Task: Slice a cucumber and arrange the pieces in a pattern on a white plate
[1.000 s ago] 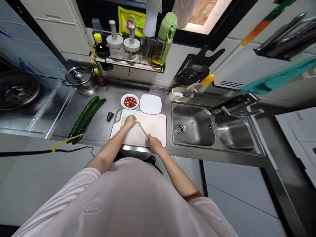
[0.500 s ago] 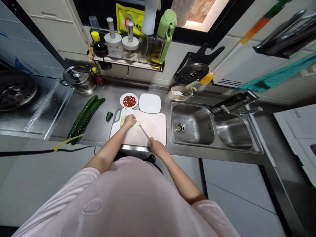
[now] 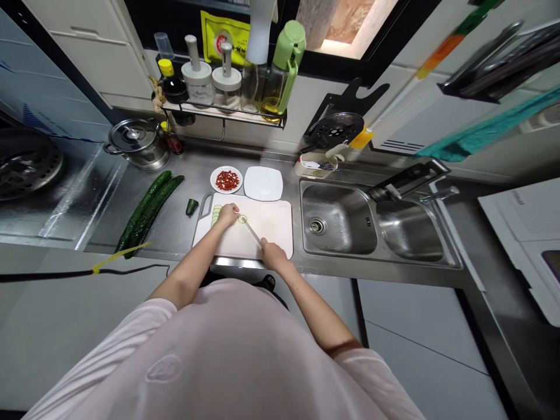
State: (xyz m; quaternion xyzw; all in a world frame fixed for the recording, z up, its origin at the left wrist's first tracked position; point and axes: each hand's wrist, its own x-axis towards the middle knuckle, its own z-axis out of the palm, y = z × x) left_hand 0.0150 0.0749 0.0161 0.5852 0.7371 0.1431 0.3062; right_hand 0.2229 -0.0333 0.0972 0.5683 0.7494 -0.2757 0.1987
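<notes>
My left hand (image 3: 228, 216) is closed over the white cutting board (image 3: 273, 219), its fingertips pinched at the edge of a thin cucumber slice (image 3: 242, 219). The slice has a green rim. My right hand (image 3: 273, 255) grips a knife (image 3: 254, 233) by the handle, at the board's front right. Its blade slants up and left, with the tip at that slice. More cucumber slices (image 3: 216, 216) lie overlapped on the board's left side, partly hidden by my left hand. A cut cucumber end (image 3: 191, 206) sits on the counter just left of the board.
Two whole cucumbers (image 3: 151, 210) lie to the left. Behind the board are a plate of chopped red pieces (image 3: 227, 179) and a white square plate (image 3: 263, 183). A lidded pot (image 3: 137, 143) stands back left; the sink (image 3: 339, 224) is right. Bottles line the shelf (image 3: 223, 114).
The knife and both hands stay in nearly the same place. The slice at the knife tip now shows more as a green ring. The whole view has shifted slightly.
</notes>
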